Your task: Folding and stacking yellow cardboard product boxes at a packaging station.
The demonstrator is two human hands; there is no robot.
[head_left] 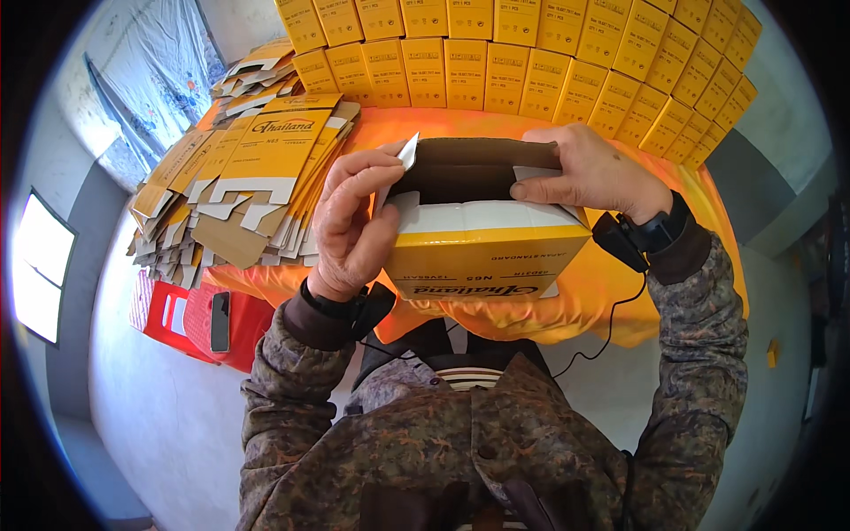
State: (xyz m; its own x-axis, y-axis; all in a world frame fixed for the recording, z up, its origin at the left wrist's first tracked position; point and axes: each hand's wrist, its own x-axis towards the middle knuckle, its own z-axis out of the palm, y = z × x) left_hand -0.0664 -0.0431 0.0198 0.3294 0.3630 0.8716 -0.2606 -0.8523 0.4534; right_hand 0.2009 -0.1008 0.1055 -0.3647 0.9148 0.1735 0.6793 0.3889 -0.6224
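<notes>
A yellow cardboard box (482,258) is held between my two hands above the orange-covered table, its open end facing up. Its inside is dark brown, and white folded edges line the rim. My left hand (359,217) grips the left edge, fingers bent beside a raised white flap (409,152). On the opposite side my right hand (602,173) clasps the box wall, with the thumb inside the opening and the other fingers behind, partly hidden. The lettering on the front panel is upside down from here.
Flat, unfolded yellow cartons (274,142) lie in a heap at the table's left. Rows of formed yellow boxes (496,71) stand stacked along the back. A phone (220,321) rests on a red stool or chair (243,332). A black cable (611,327) hangs from my right wrist.
</notes>
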